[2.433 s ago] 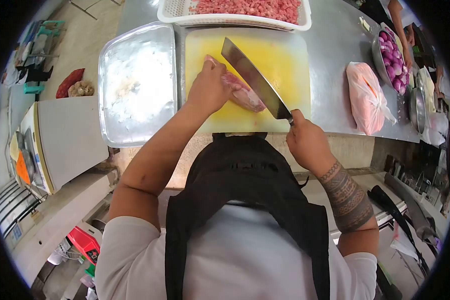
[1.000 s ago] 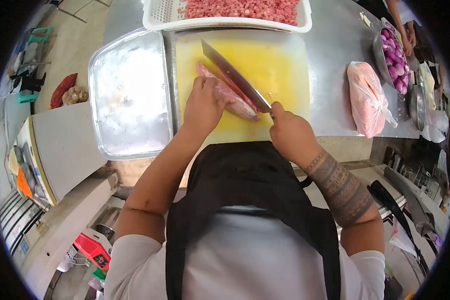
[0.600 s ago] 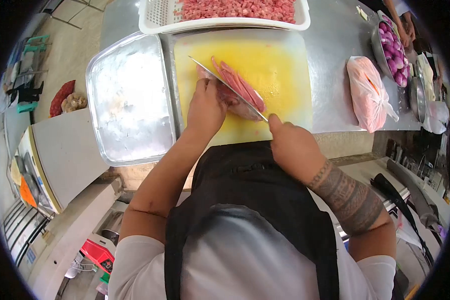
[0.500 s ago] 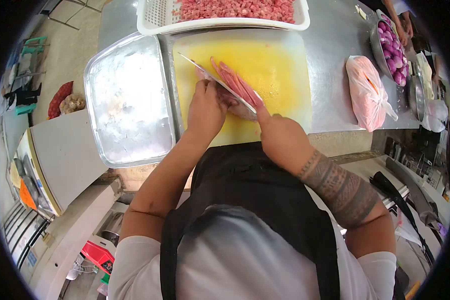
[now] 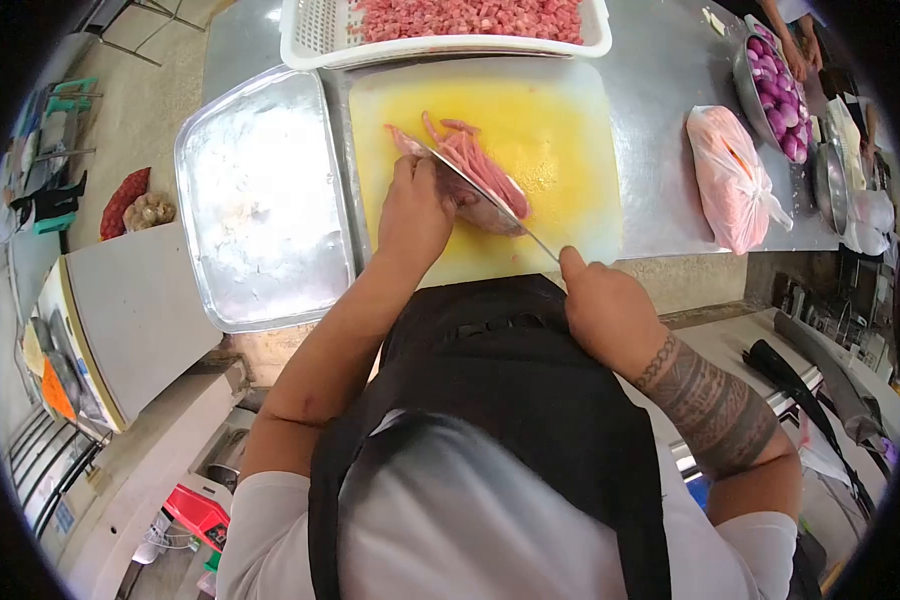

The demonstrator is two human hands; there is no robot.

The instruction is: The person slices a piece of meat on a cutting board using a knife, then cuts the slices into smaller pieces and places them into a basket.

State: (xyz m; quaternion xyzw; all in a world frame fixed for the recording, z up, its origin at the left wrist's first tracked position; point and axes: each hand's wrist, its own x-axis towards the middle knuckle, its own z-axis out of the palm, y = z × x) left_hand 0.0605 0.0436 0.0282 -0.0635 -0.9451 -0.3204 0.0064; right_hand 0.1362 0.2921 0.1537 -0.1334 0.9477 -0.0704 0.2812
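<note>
My right hand (image 5: 612,308) is wrapped round the handle of a knife (image 5: 540,243), at the near right edge of the yellow-and-white cutting board (image 5: 580,130). The blade runs diagonally up and left through raw meat. Curled fingers of my left hand (image 5: 415,208) press down on the uncut piece of meat (image 5: 485,217), on the near side of the blade. Along the far side of the blade lie thin meat strips (image 5: 473,158). My left fingertips are partly hidden behind the knuckles.
A white basket (image 5: 310,35) of diced meat (image 5: 470,20) stands beyond the board. To the left is a metal tray (image 5: 260,200). A tied plastic bag (image 5: 727,180) and a bowl of purple onions (image 5: 780,100) sit at the right, near another person's hands (image 5: 798,55).
My right hand has drawn the knife back toward me and to the right, so more blade shows past the meat. The strips have spread slightly; my left hand stays on the meat.
</note>
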